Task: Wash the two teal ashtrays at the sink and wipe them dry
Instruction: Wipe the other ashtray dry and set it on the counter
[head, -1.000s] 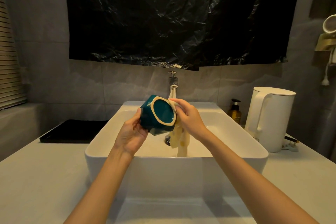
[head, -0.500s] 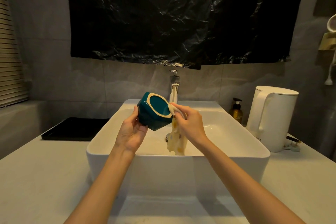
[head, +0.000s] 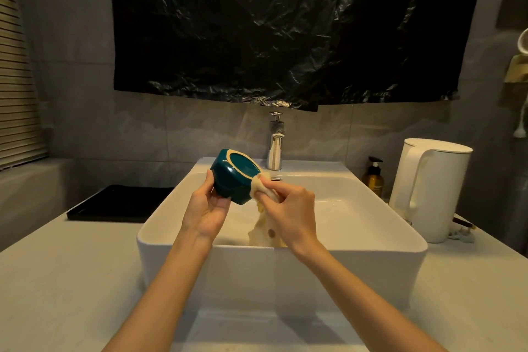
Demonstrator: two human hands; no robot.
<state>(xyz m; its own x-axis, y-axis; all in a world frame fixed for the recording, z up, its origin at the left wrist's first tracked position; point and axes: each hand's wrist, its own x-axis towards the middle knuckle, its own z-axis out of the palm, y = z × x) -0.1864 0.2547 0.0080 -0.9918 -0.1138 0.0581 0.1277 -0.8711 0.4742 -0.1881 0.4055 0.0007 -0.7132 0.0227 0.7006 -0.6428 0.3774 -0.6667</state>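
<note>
Holding the teal glazed ceramic ashtray (head: 233,180) over the white rectangular ceramic sink (head: 371,240), tipped on its side. My guess at why: drips are going into the basin, not onto the pale counter (head: 57,280). The underside is facing up and toward me, with a pale unglazed foot ring showing around a teal centre. The bowl side is hidden from me.

Left hand (head: 205,208) is gripping the ashtray from the near-left. The thumb is up on the wall, the fingers are curling underneath, and the hand is roughly half closed round the body. It's only doing the holding, which leaves the right edge exposed for work.

Right hand (head: 294,208) is pinching a pale yellow cloth (head: 261,227), with the fingers curled tight. It's pressing the bunched end against the ashtray's right edge by the foot ring. The rest of the cloth is hanging into the basin.

My read: I'm wiping the outside of ashtray one. Can't tell if this is a scrub or a dry pass. I'm not seeing a stream from the chrome tap (head: 275,148). The second ashtray isn't in view.

Sides: a flat black tray (head: 120,203) is sitting left of the sink. A white electric kettle (head: 428,188) and an amber pump bottle (head: 373,178) are standing on the right.
</note>
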